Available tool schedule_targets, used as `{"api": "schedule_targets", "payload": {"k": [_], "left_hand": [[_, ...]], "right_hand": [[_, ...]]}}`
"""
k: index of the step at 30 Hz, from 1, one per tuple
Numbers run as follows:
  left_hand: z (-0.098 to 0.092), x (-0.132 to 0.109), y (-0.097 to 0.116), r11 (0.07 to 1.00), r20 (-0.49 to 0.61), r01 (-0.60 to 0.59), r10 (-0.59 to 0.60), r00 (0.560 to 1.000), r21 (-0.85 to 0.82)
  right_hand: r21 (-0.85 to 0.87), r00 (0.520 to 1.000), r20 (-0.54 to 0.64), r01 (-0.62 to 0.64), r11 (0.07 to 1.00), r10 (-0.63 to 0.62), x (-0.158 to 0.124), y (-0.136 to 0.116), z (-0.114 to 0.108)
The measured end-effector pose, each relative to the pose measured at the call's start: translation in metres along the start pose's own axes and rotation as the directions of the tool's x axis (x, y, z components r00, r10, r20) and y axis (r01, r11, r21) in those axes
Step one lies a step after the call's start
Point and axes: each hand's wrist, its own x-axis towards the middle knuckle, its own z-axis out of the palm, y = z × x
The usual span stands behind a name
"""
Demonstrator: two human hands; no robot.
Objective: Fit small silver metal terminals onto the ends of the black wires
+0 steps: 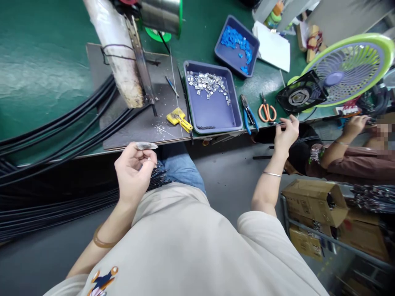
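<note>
My left hand (pixel 134 170) is closed in front of the table edge, its thumb pressed to the fingers. A dirty whitish wrap or strip (pixel 146 145) lies along the index finger; whatever the fingertips pinch is too small to make out. At the table edge on the right, my right hand (pixel 286 132) has thumb and finger together beside a thin small item I cannot identify. Just left of it lie orange-handled scissors or snips (pixel 267 112) and blue-handled pliers (pixel 249 114). Nearer the left hand, a yellow tool (pixel 180 119) rests on the dark board (pixel 120 133).
A purple tray (pixel 212 117) holds small metal pieces; a smaller tray (pixel 224 53) holds blue parts. Black cables (pixel 61 123) cross the left side. A soldering iron (pixel 142 61) and solder spool (pixel 162 16) stand above. A green fan (pixel 354 70) and another person's hand (pixel 354 125) are right.
</note>
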Motion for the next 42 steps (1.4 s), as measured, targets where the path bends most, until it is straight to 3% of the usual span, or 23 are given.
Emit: {"api": "schedule_targets", "payload": {"k": [4, 8, 11, 13, 17, 19, 21, 24, 28, 31, 35, 39, 42], "left_hand": [[0.0, -0.001, -0.003, 0.998, 0.048, 0.054, -0.053, 0.997, -0.017], [0.005, -0.001, -0.005, 0.992, 0.159, 0.126, -0.123, 0.98, -0.01], [0.016, -0.002, 0.0, 0.987, 0.298, 0.16, -0.157, 0.942, 0.014], [0.025, -0.002, 0.008, 0.99, 0.368, 0.142, -0.139, 0.919, 0.018], [0.035, -0.003, 0.024, 0.991, 0.435, 0.133, -0.117, 0.893, -0.006], [0.034, -0.003, 0.027, 0.97, 0.437, 0.213, -0.143, 0.888, -0.115], [0.028, -0.002, 0.025, 0.939, 0.389, 0.266, -0.167, 0.906, -0.219], [0.019, 0.0, 0.019, 0.905, 0.322, 0.288, -0.185, 0.929, -0.313], [0.01, 0.004, 0.013, 0.875, 0.307, 0.292, -0.176, 0.935, -0.386], [0.007, 0.007, 0.014, 0.877, 0.316, 0.266, -0.141, 0.938, -0.4], [0.003, 0.009, 0.015, 0.922, 0.252, 0.165, -0.077, 0.965, -0.349], [0.0, 0.014, 0.013, 0.968, 0.22, 0.025, 0.032, 0.975, -0.251], [-0.002, 0.02, 0.011, 0.978, 0.235, -0.02, 0.069, 0.97, -0.208]], "right_hand": [[-0.06, 0.993, 0.046, 0.115, 0.992, -0.113, 0.004, -0.006, -0.025], [-0.137, 0.96, 0.065, 0.278, 0.951, -0.272, -0.015, -0.049, -0.069], [-0.224, 0.783, 0.045, 0.613, 0.758, -0.621, -0.039, -0.108, -0.088], [-0.136, 0.713, 0.071, 0.7, 0.701, -0.698, -0.059, -0.153, -0.089], [0.141, 0.585, 0.236, 0.77, 0.623, -0.776, -0.098, -0.229, -0.071], [0.241, 0.517, 0.245, 0.787, 0.568, -0.82, -0.112, -0.253, -0.057], [0.315, 0.483, 0.246, 0.78, 0.541, -0.84, -0.122, -0.268, -0.044], [0.389, 0.483, 0.273, 0.735, 0.555, -0.832, -0.13, -0.281, -0.03], [0.514, 0.528, 0.317, 0.602, 0.61, -0.788, -0.136, -0.289, -0.023], [0.652, 0.562, 0.375, 0.406, 0.641, -0.737, -0.139, -0.295, -0.02], [0.72, 0.605, 0.529, 0.051, 0.692, -0.595, -0.144, -0.303, -0.013], [0.707, 0.537, 0.671, -0.256, 0.659, -0.511, -0.145, -0.308, -0.001], [0.693, 0.509, 0.704, -0.337, 0.637, -0.496, -0.143, -0.309, 0.008]]}}
